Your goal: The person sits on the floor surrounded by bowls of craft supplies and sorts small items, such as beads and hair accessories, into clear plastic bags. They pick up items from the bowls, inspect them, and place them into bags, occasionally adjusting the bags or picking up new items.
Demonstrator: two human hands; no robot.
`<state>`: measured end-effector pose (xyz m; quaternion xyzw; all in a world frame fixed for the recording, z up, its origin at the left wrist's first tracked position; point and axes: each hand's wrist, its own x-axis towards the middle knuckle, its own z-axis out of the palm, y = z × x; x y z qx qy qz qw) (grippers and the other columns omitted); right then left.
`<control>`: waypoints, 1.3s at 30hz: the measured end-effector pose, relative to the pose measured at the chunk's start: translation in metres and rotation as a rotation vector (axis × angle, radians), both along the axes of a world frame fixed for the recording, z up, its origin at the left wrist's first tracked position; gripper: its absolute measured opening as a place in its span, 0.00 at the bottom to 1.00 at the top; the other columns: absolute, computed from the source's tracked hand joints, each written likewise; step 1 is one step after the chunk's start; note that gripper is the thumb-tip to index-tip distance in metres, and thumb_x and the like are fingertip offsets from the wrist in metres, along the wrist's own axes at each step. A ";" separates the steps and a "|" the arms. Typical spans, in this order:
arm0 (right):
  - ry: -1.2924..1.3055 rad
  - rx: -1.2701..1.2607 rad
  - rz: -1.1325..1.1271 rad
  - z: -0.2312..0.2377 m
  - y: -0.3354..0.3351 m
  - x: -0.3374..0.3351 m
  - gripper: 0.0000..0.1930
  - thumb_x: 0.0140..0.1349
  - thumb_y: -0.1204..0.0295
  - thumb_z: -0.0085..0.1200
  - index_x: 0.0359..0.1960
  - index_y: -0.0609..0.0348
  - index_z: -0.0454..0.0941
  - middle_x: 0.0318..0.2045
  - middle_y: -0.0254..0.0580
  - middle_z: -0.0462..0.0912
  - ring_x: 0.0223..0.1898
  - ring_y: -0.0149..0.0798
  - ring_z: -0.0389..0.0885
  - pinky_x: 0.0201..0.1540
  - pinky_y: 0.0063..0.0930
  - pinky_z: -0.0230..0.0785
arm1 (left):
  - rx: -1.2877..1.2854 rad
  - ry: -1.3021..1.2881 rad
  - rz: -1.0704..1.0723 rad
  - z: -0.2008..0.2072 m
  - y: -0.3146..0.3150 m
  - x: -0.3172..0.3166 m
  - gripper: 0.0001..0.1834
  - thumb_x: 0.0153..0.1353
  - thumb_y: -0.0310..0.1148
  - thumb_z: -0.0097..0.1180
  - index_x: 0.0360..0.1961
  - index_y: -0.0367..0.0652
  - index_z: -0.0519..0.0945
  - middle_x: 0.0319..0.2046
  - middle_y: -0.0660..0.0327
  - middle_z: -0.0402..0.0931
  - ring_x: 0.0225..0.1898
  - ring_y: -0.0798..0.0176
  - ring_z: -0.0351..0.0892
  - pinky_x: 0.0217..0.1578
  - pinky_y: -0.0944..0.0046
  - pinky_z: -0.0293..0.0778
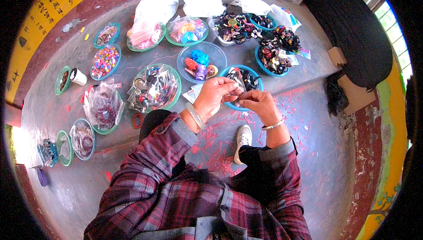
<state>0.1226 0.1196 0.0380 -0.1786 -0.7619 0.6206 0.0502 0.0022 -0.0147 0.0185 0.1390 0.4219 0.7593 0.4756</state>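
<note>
My left hand (214, 97) and my right hand (262, 106) are close together, fingers pinched on a small clear plastic bag (238, 78). Whatever is inside the bag is too small to make out. Just beyond and below the bag is a blue basin (261, 78) of dark, cord-like pieces that look like hair ties (250, 80). My left wrist has a pale bangle (195, 116); a thin metal one (272, 125) circles my right wrist. A clear blue bowl (183, 59) with colourful hair claws (200, 65) stands beyond my left hand.
Left of my hands, a green basin (175, 94) holds bagged accessories. Further basins of beads and bagged goods spread leftward. Dark hair ties fill a blue basin (260, 67) and a white tub (227, 42) at the back. Red scraps (216, 145) litter the floor by my shoe (243, 139).
</note>
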 end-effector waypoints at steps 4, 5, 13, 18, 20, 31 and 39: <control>-0.096 0.344 -0.042 0.026 -0.005 0.007 0.05 0.49 0.76 0.56 0.28 0.64 0.78 0.24 0.38 0.79 0.26 0.27 0.74 0.29 0.19 0.66 | -0.063 0.081 0.108 -0.008 0.001 -0.001 0.08 0.56 0.30 0.51 0.34 0.36 0.75 0.30 0.58 0.77 0.32 0.67 0.77 0.31 0.71 0.75; -0.026 0.342 -0.079 0.031 -0.009 0.009 0.06 0.48 0.76 0.57 0.29 0.62 0.78 0.25 0.39 0.79 0.26 0.28 0.74 0.29 0.19 0.66 | -0.095 0.123 0.143 -0.010 0.001 -0.001 0.09 0.56 0.30 0.51 0.34 0.35 0.75 0.30 0.58 0.77 0.32 0.67 0.77 0.31 0.72 0.75; 0.352 0.520 -0.247 0.030 -0.039 -0.001 0.10 0.46 0.80 0.56 0.33 0.59 0.76 0.32 0.40 0.77 0.25 0.31 0.74 0.26 0.19 0.66 | -0.177 0.389 0.070 -0.015 0.007 0.004 0.11 0.57 0.29 0.50 0.37 0.30 0.75 0.31 0.58 0.77 0.30 0.69 0.76 0.32 0.71 0.74; 0.198 0.621 -0.330 0.023 -0.025 0.001 0.11 0.45 0.78 0.55 0.33 0.59 0.75 0.33 0.43 0.77 0.28 0.41 0.77 0.30 0.27 0.69 | -0.207 0.566 0.050 -0.013 0.009 0.010 0.11 0.57 0.28 0.49 0.38 0.31 0.76 0.31 0.58 0.77 0.30 0.69 0.77 0.33 0.71 0.73; 0.181 0.632 -0.316 0.017 -0.024 0.001 0.11 0.44 0.77 0.55 0.33 0.58 0.75 0.33 0.44 0.77 0.30 0.43 0.78 0.31 0.29 0.69 | -0.202 0.660 0.034 -0.005 0.007 0.013 0.11 0.57 0.28 0.49 0.38 0.32 0.76 0.31 0.58 0.78 0.31 0.70 0.77 0.33 0.71 0.73; 0.045 0.666 -0.159 0.017 -0.017 0.005 0.07 0.45 0.75 0.54 0.28 0.58 0.74 0.27 0.47 0.77 0.29 0.48 0.77 0.29 0.32 0.69 | -0.120 0.841 -0.009 -0.018 0.009 0.016 0.11 0.59 0.29 0.47 0.41 0.36 0.76 0.33 0.58 0.77 0.33 0.69 0.76 0.32 0.71 0.73; 0.075 0.215 -0.307 0.012 -0.010 0.004 0.06 0.52 0.74 0.53 0.30 0.62 0.76 0.21 0.39 0.79 0.22 0.32 0.78 0.22 0.24 0.68 | -0.136 0.529 -0.098 -0.011 0.006 0.008 0.14 0.56 0.27 0.51 0.43 0.31 0.73 0.33 0.58 0.77 0.34 0.70 0.76 0.36 0.71 0.73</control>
